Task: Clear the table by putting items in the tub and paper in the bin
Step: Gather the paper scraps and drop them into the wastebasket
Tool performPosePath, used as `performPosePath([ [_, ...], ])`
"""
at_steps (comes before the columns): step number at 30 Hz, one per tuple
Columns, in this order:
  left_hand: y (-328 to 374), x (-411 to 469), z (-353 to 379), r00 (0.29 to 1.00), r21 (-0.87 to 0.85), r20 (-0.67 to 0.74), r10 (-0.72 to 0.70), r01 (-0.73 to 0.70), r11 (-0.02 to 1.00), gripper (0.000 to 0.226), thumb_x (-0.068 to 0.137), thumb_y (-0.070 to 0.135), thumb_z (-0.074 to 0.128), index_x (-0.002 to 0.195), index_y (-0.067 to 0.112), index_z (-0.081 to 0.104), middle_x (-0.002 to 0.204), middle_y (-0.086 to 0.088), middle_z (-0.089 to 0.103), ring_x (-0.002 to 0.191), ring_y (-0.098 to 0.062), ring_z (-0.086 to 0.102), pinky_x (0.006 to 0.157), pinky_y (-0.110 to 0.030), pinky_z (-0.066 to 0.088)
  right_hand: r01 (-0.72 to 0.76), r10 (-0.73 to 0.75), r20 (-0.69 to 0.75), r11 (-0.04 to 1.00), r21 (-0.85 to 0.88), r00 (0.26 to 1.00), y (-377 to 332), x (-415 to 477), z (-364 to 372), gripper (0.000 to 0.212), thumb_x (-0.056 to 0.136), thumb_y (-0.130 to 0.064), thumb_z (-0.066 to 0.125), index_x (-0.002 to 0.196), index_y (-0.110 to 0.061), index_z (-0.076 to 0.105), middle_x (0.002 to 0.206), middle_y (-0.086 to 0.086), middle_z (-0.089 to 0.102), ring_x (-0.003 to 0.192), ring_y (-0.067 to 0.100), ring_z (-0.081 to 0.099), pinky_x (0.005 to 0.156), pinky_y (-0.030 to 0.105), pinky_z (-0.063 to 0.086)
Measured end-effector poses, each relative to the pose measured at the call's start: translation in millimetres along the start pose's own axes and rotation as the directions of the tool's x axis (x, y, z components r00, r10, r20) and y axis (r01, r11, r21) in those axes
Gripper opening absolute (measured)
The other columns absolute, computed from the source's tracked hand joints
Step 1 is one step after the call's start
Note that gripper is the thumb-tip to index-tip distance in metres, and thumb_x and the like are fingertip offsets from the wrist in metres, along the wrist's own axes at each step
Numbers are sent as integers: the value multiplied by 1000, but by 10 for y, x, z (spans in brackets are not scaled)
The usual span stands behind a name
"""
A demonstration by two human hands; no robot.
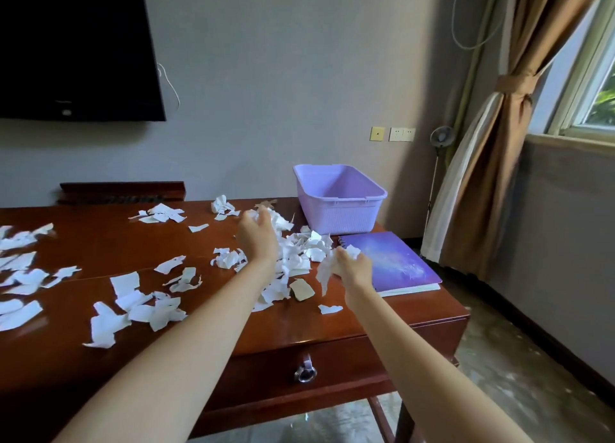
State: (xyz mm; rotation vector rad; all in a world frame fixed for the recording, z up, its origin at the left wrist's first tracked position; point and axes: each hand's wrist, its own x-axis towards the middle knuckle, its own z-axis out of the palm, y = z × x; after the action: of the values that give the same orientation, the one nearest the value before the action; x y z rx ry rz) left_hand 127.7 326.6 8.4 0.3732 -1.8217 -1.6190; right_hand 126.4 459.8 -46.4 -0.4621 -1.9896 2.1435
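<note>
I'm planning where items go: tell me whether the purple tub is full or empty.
Empty as far as shows: the purple tub has bare inner walls; its floor hides behind the near rim.

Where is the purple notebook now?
In the head view the purple notebook lies at the right end of the table, in front of the lilac tub, right of the right hand.

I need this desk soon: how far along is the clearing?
Barely begun. Nothing looks done: the lilac plastic tub looks empty, and the purple spiral notebook lies on the wooden table beside it. The left hand and right hand each grip torn white paper scraps. Left: scattered scraps, the notebook.
</note>
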Motion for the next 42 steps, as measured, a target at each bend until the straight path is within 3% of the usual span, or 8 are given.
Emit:
performPosePath([
  [4, 75, 112, -37, 996, -39, -32, -82, 81, 996, 41, 97, 19, 43, 58, 10, 35, 57, 0, 38, 59, -17, 38, 54, -26, 32, -5, 2, 28, 995, 104, 1000, -80, -2, 77, 15, 91, -18, 54, 88, -4, 55, 78, 10, 57, 61, 14, 52, 53, 22, 47],
  [8, 279, 104, 7, 988, -196, -19, -154, 148, 969, 30, 95, 20, 45, 68, 7, 41, 69, -4, 46, 68, -20, 44, 70, -29, 37, 0, -11, 46, 975, 222, 999, -300, -63, 115, 22, 90, -13, 53, 68, -13, 50, 64, 1, 49, 57, 11, 47, 50, 19, 42],
  [18, 790, -720, 335, 948, -425, 212, -238, 309, 851, 39, 91, 13, 51, 55, 15, 36, 56, 1, 41, 52, -13, 38, 65, -31, 39, 156, -145, -63, 951, 267, 987, -568, -511, -773, 21, 86, -13, 54, 68, -20, 47, 64, 2, 41, 59, 15, 36, 59, 29, 32],
  [24, 489, -1722, 561, 849, -305, 446, -284, 443, 843, 37, 94, 16, 49, 58, 12, 42, 58, 1, 42, 52, -10, 37, 37, -8, 32, 97, -66, -144, 970, 221, 987, -29, -1014, -1580, 17, 90, -15, 54, 76, -13, 63, 66, 0, 63, 57, 9, 57, 57, 20, 45],
  [30, -368, -2711, 807, 634, -29, 561, -532, 658, 753, 34, 93, 13, 49, 60, 14, 40, 61, 1, 43, 56, -10, 41, 46, -13, 37, -142, 199, -282, 967, 209, 938, 972, -1209, -2306, 17, 91, -15, 53, 75, -10, 59, 63, -1, 55, 57, 10, 52, 60, 25, 44],
  [35, -1188, -3195, 1029, 482, 258, 484, -730, 719, 645, 16, 89, 16, 52, 76, 8, 56, 114, -13, 65, 97, -31, 64, 86, -38, 52, -430, 491, -371, 871, 240, 788, 1923, -1126, -2655, 14, 89, -24, 59, 89, -11, 54, 79, 3, 52, 66, 15, 52, 53, 22, 47],
  [39, -1686, -3383, 1178, 408, 394, 356, -841, 750, 531, 27, 88, 10, 54, 63, 8, 48, 72, -9, 58, 80, -27, 54, 71, -33, 43, -557, 655, -373, 755, 345, 657, 2395, -1007, -2783, 9, 91, -13, 56, 83, -11, 54, 75, 3, 53, 66, 14, 50, 60, 25, 45],
  [42, -2002, -3505, 1271, 345, 497, 276, -897, 747, 441, 21, 90, 8, 53, 70, 2, 54, 76, -10, 54, 79, -23, 52, 62, -30, 39, -653, 755, -366, 655, 380, 544, 2750, -863, -2871, 8, 90, -10, 57, 91, -7, 50, 74, 6, 49, 64, 16, 47, 57, 25, 44],
])
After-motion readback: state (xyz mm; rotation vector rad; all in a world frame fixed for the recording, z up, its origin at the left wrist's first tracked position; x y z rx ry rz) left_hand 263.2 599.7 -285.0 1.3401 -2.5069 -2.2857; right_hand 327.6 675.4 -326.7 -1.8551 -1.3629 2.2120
